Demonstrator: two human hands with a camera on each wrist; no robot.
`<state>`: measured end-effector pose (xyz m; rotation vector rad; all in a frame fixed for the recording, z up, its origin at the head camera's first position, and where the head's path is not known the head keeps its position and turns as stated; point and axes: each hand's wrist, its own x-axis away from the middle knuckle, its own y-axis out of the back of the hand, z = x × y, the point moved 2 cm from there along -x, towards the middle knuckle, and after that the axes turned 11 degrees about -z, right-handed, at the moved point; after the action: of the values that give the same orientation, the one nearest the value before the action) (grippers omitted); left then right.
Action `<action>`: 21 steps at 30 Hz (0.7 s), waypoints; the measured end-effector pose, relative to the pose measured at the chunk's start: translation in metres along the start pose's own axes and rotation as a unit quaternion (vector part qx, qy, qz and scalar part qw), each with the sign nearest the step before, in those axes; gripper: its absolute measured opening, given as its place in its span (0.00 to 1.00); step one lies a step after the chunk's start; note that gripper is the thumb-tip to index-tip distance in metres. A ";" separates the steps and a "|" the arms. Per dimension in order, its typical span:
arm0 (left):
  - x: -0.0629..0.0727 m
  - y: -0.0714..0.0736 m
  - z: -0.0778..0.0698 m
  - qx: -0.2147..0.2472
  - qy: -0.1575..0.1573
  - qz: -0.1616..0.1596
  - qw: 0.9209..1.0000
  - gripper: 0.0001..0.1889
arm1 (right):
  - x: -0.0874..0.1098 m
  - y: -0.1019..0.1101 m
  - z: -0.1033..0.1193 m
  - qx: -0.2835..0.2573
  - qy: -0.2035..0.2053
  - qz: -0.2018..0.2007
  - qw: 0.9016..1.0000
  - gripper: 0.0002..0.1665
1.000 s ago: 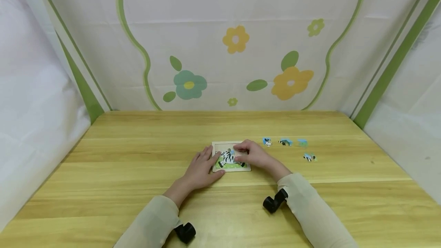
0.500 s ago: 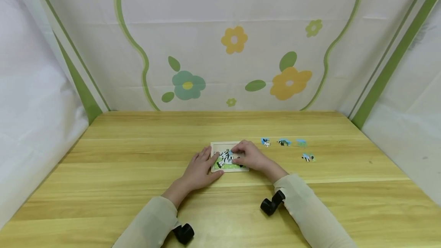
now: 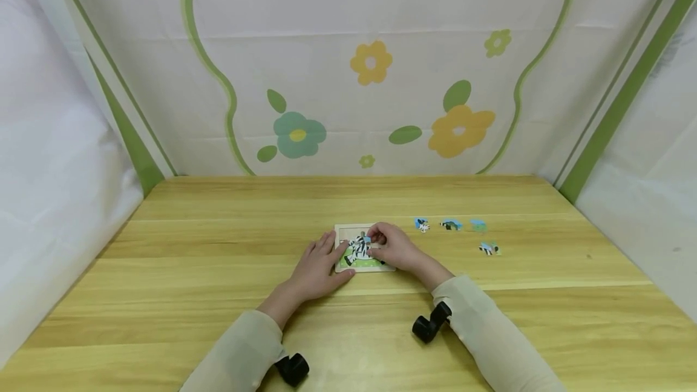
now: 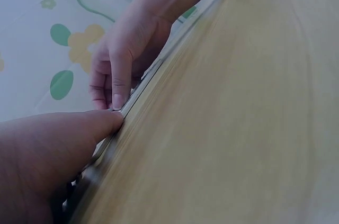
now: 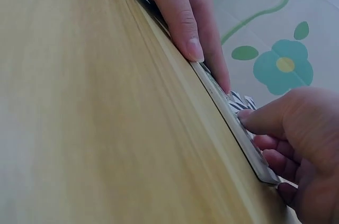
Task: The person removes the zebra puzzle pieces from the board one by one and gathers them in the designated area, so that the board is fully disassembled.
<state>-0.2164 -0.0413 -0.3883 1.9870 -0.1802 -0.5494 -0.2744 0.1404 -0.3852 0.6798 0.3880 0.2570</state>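
A small wooden puzzle board (image 3: 363, 269) with a pale raised rim lies on the table. My left hand (image 3: 318, 265) rests at its left side, fingers nearly straight, the index finger over the board and the thumb (image 5: 195, 49) against its near edge. My right hand (image 3: 400, 248) is over the board's right part, pinching a zebra-striped puzzle piece (image 3: 359, 248) between thumb and fingers. From the right wrist, that striped piece (image 5: 241, 100) stands tilted up from the board. Green grass shows along the board's bottom; the right hand hides its right side.
Right of the board lie several loose puzzle pieces: a zebra piece (image 3: 422, 224), a blue-green piece (image 3: 451, 224), a light blue one (image 3: 478, 225) and a striped one (image 3: 489, 248). A flower-printed cloth (image 3: 327, 77) hangs behind the wooden table (image 3: 218, 228).
My right hand's fingers have shifted slightly on the zebra piece, and more of the piece shows beside them. The left hand and the board keep their place.
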 end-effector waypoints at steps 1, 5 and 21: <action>0.000 0.000 0.000 0.001 0.001 0.001 1.000 0.33 | 0.000 0.000 -0.001 -0.015 -0.004 0.000 1.000 0.15; 0.000 0.001 0.000 0.001 0.003 0.003 1.000 0.33 | 0.000 0.000 -0.001 -0.064 -0.014 -0.003 0.998 0.15; 0.000 0.002 -0.002 0.006 0.007 0.008 1.000 0.33 | 0.001 0.001 -0.001 -0.039 -0.025 0.005 0.999 0.16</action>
<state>-0.2152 -0.0401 -0.3859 1.9986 -0.1913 -0.5239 -0.2743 0.1420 -0.3858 0.6097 0.3252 0.2637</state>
